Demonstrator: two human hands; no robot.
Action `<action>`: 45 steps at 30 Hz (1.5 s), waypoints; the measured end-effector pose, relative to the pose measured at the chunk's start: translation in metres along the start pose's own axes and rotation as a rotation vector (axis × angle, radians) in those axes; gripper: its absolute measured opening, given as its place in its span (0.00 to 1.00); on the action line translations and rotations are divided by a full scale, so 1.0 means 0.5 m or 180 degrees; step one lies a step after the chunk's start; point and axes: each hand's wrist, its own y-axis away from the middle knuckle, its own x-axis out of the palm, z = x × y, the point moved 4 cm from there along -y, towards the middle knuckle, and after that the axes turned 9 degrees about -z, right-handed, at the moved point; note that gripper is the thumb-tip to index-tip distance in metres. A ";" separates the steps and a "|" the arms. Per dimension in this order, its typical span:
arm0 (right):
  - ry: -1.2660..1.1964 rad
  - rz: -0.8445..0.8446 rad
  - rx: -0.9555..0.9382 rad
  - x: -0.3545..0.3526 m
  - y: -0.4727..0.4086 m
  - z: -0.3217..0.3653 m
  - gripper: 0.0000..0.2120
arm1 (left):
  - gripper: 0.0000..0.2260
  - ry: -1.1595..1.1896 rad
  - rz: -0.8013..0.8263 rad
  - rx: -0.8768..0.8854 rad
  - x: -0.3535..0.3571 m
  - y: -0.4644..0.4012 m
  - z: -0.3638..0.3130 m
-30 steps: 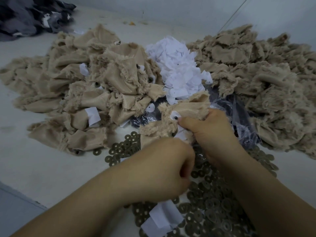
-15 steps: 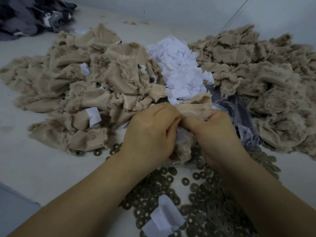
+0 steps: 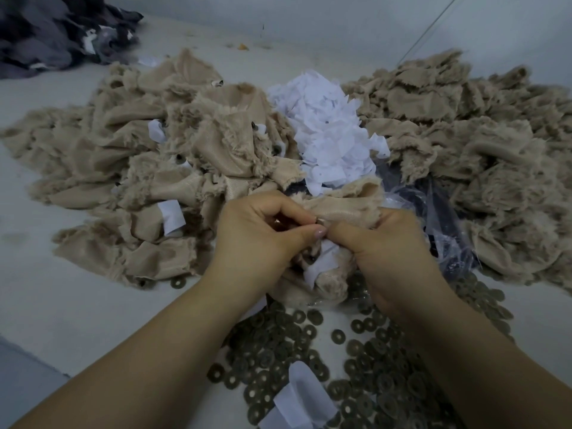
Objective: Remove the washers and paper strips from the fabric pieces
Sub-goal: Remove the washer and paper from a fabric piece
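Both my hands meet over one beige furry fabric piece (image 3: 346, 202) at the middle of the view. My left hand (image 3: 260, 239) pinches a small dark washer (image 3: 320, 222) on it with thumb and curled fingers. My right hand (image 3: 387, 252) grips the same piece from the right. A white paper strip (image 3: 318, 267) hangs from the fabric between my hands. To the left lies a heap of fabric pieces (image 3: 130, 168) with strips and washers still on them. Loose washers (image 3: 356, 366) cover the surface under my forearms.
A pile of white paper strips (image 3: 328, 131) sits behind my hands. A second beige fabric heap (image 3: 464, 128) fills the right. A clear plastic bag (image 3: 439, 218) lies under my right hand. Dark grey fabric (image 3: 55, 29) is at the far left corner. A loose strip (image 3: 297, 397) lies on the washers.
My left hand rose from the washer pile up to the fabric piece and now pinches at it beside my right thumb. The fabric piece has been drawn slightly nearer.
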 end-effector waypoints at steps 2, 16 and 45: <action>0.0014 0.0020 0.0027 0.001 0.001 -0.002 0.03 | 0.08 -0.0038 0.0034 0.0012 -0.001 -0.003 0.000; -0.0164 0.0193 0.0043 0.006 -0.002 -0.006 0.04 | 0.08 -0.0462 -0.0036 0.0835 0.003 0.003 -0.006; -0.0294 0.0234 0.0198 0.009 -0.005 -0.014 0.06 | 0.05 -0.0700 0.0009 0.0878 0.019 0.009 0.004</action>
